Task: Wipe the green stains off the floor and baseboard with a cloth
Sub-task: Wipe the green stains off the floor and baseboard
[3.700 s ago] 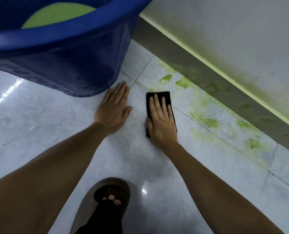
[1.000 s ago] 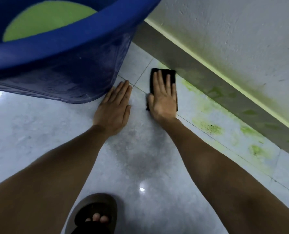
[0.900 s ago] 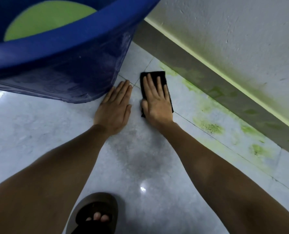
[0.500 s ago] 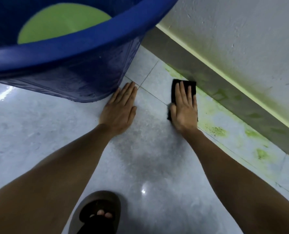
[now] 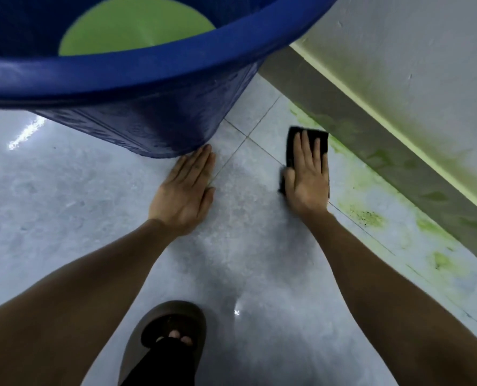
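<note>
A black cloth [image 5: 293, 135] lies flat on the pale floor tiles near the grey baseboard [image 5: 398, 160]. My right hand [image 5: 307, 176] presses down on it with the fingers spread, covering most of it. Green stains [image 5: 366, 217] streak the floor to the right of the cloth, along the foot of the baseboard, and darker green blotches mark the baseboard itself. My left hand [image 5: 185, 190] rests flat on the floor, palm down and holding nothing, its fingertips almost at the blue tub.
A large blue plastic tub [image 5: 153, 79] with a green disc [image 5: 137, 26] inside fills the upper left, close to the baseboard. The white wall [image 5: 426, 51] above has a greenish tint. My foot in a brown sandal [image 5: 170, 330] stands at the bottom centre.
My right hand has slid the cloth back and forth over the tiles, from beside my left hand rightward toward the baseboard. The stains near the tile joint have faded. My left hand stayed put.
</note>
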